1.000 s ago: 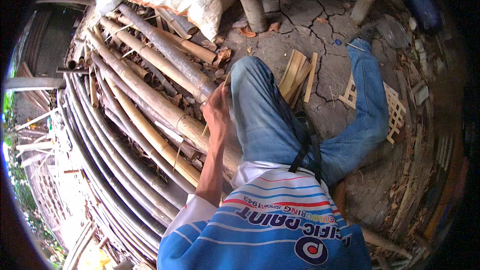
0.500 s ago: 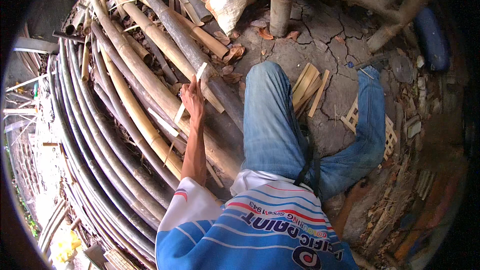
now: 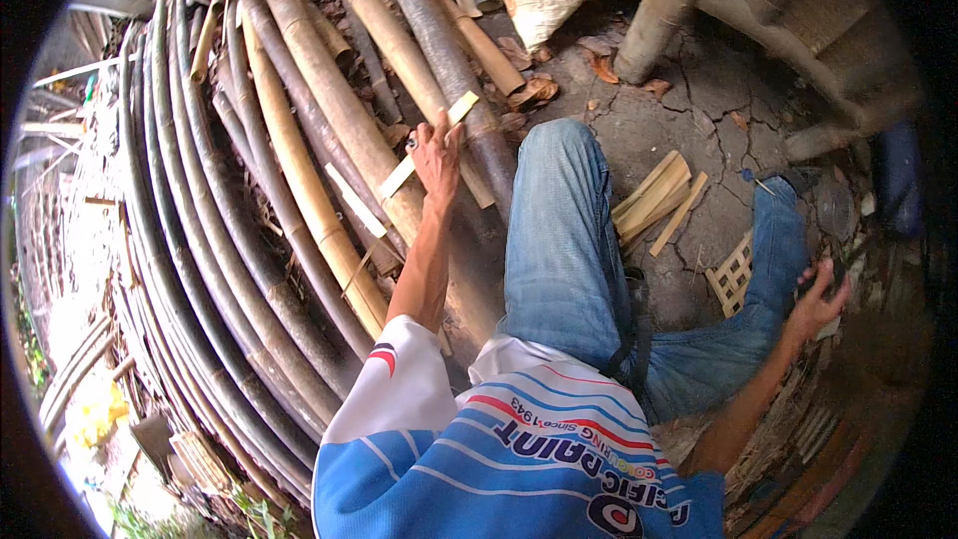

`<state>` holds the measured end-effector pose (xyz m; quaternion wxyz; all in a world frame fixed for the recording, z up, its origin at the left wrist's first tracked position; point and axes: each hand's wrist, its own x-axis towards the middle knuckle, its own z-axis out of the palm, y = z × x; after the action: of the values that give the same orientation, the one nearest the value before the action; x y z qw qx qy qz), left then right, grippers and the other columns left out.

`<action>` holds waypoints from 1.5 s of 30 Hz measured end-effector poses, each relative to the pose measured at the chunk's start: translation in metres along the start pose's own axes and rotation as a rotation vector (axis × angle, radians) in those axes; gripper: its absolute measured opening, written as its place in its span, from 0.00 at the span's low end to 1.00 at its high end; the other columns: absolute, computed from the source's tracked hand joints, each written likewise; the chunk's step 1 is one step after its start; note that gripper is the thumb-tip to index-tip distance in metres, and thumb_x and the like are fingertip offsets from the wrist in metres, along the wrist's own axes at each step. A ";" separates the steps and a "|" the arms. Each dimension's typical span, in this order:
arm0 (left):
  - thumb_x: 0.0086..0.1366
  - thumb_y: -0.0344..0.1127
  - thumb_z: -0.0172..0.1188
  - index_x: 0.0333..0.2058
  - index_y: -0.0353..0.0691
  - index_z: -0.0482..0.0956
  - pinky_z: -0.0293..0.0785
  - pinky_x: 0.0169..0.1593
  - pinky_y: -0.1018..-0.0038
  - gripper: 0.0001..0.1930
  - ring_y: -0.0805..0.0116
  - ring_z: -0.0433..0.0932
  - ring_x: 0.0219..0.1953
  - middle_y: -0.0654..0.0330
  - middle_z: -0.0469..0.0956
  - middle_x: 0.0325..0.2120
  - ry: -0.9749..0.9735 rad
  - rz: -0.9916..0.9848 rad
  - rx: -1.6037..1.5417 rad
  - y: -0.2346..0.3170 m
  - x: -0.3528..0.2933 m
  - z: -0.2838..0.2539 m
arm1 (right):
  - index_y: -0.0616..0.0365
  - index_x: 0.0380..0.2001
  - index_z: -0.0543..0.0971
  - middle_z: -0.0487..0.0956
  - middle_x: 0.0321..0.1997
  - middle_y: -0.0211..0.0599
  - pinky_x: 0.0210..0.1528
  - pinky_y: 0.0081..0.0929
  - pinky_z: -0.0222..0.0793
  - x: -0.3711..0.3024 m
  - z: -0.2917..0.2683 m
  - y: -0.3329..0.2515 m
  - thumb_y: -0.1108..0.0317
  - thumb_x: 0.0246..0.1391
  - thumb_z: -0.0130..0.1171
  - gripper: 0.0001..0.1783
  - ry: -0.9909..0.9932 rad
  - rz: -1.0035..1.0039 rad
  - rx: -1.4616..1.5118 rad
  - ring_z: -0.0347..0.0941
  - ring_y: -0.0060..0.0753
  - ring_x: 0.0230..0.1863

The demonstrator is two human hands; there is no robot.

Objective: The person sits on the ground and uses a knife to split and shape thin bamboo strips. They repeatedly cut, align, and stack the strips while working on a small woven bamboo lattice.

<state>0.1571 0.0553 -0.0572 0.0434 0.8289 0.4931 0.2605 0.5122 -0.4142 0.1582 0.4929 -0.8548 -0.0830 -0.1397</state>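
Bamboo slat (image 3: 431,148), pale and flat, sits gripped in the left hand (image 3: 436,155) over the stacked bamboo poles (image 3: 329,130), lying slantwise across them much as half a second ago, though the arm now reaches farther up the pile. Right hand (image 3: 816,301) has come into view beside the jeans (image 3: 569,240) knee, curled around something dark I cannot identify, near the split bamboo strips (image 3: 654,202) on the cracked earth floor (image 3: 699,110).

- Shirt (image 3: 519,459) — short-sleeved, blue lower down with thin white curved stripes and a red one, white over the shoulders.
- Left sleeve (image 3: 394,379): white, with a small red-and-dark patch by its hem.
- Dark and white lettering across the front, plus a round badge.
- Jeans (image 3: 569,240) — faded blue denim, creased at the knees.
- Forearms and hands bare.
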 end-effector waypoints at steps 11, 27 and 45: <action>0.66 0.45 0.57 0.48 0.44 0.79 0.67 0.40 0.59 0.16 0.52 0.76 0.37 0.50 0.77 0.32 -0.079 -0.025 -0.124 -0.004 0.009 -0.014 | 0.61 0.48 0.70 0.74 0.27 0.29 0.27 0.20 0.65 -0.089 0.164 -0.045 0.59 0.61 0.59 0.20 -0.666 0.106 0.317 0.68 0.19 0.25; 0.64 0.54 0.57 0.38 0.44 0.84 0.75 0.38 0.58 0.19 0.47 0.80 0.34 0.45 0.80 0.27 -0.129 -0.109 -0.442 -0.028 0.015 -0.015 | 0.55 0.38 0.71 0.75 0.28 0.31 0.22 0.24 0.71 -0.136 0.166 -0.043 0.55 0.60 0.59 0.15 -0.944 0.545 0.269 0.72 0.24 0.23; 0.65 0.53 0.55 0.40 0.49 0.81 0.75 0.35 0.60 0.16 0.52 0.80 0.34 0.52 0.77 0.28 -0.120 -0.073 -0.309 -0.023 0.013 -0.011 | 0.57 0.40 0.72 0.75 0.28 0.30 0.22 0.23 0.71 -0.143 0.193 -0.066 0.59 0.61 0.59 0.14 -1.016 0.419 0.208 0.73 0.23 0.24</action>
<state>0.1384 0.0761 -0.0504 0.2090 0.8081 0.4733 0.2817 0.3888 -0.2149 0.0746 0.4898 -0.7598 -0.1520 0.3997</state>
